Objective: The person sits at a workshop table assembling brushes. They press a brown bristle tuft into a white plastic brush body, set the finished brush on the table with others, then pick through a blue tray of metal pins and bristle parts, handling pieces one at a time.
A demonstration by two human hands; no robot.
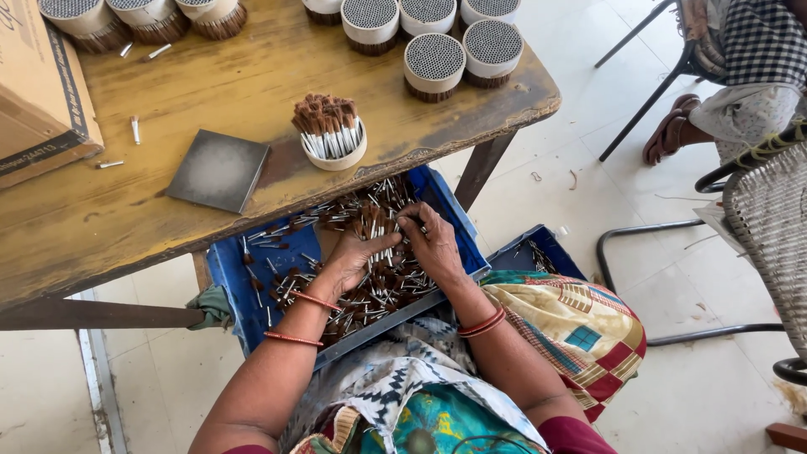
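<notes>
Both hands down in the tray (227,273), side by side and nearly touching. Left hand (357,252) spread flat on the brush heads (370,277), fingers curled loosely into the pile, thumb pointing toward 2 o'clock. Right hand (433,244) just beside it at 3 o'clock, fingers bunched and pressed into the same heap near the tray's far wall; impossible to tell whether anything is pinched inside them. Orange bangles (294,319) on the left forearm, red ones (482,323) on the right wrist.

Tray blue, resting on the lap, tucked partly under the table edge, littered with small metal-stemmed brush heads with brown bristles. A second blue tray (538,248) peeking out at 3 o'clock, beyond the right arm.

Up at 12 o'clock from the hands, on the worn wooden table (126,210): a white ring (333,155) packed with upright brush heads, bristles up. At 10 o'clock, a dark square plate (218,171) lying flat. Further out at 12 and 1 o'clock, round packed bundles (434,60) standing in a cluster; more at 11 o'clock along the far edge. Cardboard box (38,92) at 10 o'clock, a few stray heads (134,129) near it.

Far out at 2 o'clock, another person's sandalled foot (668,128) by a chair leg; a woven chair (769,227) at 3 o'clock.
</notes>
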